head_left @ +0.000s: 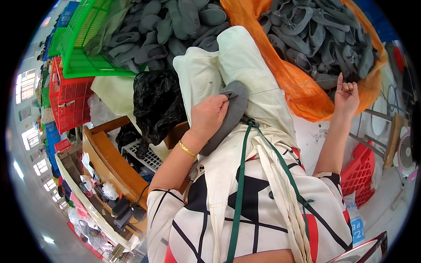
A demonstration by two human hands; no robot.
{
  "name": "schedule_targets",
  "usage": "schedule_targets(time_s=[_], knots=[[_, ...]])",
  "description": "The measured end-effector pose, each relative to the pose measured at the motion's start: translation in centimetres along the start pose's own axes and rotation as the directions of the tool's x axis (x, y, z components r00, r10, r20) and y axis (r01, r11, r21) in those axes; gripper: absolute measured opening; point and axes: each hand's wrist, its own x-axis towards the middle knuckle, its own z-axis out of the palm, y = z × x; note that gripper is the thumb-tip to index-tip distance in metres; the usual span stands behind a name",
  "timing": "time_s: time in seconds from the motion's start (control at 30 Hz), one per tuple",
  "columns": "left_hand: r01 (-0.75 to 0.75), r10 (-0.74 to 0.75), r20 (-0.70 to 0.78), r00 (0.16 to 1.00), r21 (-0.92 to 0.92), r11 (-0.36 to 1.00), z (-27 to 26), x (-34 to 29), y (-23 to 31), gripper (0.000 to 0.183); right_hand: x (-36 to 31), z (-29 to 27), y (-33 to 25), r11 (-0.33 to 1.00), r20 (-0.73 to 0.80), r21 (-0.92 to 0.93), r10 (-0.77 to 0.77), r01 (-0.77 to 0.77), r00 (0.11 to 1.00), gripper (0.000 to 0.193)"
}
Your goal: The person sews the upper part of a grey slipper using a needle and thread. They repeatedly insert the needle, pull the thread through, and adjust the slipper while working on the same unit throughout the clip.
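Note:
My left hand (pixel 208 115) is closed around a grey fabric shoe (pixel 237 98), gripping it near its opening above my lap. A thin thread (pixel 272 90) runs taut from the shoe toward the right. At its far end is my right hand (pixel 346 94), raised well out to the side with the index finger extended and the other fingers curled in. The thread reaches these fingers; whether a needle is among them is too small to make out. A pale apron (pixel 245 57) covers my legs beneath the shoe.
Ahead, a green plastic basket (pixel 94 61) and an orange sack (pixel 302 98) hold many grey shoes. A black plastic bag (pixel 155 101) lies by my left leg, near a wooden drawer (pixel 109 153). To the right are a red basket (pixel 359 175), a stool (pixel 392 140) and a fan (pixel 405 151).

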Motion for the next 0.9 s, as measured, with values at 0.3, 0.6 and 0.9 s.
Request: schedule_targets(time_s=[0.3,0.6,0.9], knots=[[-0.159,0.133,0.131,0.982,0.211,0.965,-0.1,1.1,-0.7,0.007,-2.7,6.3,-5.2,0.997,0.279,-0.023,-0.063,0.073,0.958,0.013],[-0.3,0.281,0.109,0.953,0.238,0.924,0.8,2.3,-0.9,0.006,-1.2,11.2,-9.6,0.939,0.369,-0.035,-0.307,0.343,0.877,0.012],[0.103,-0.084,0.093,0.992,-0.232,0.967,1.0,1.3,-3.2,0.011,-7.5,11.9,1.1,0.417,0.669,-0.667,-0.029,0.617,0.742,0.004]])
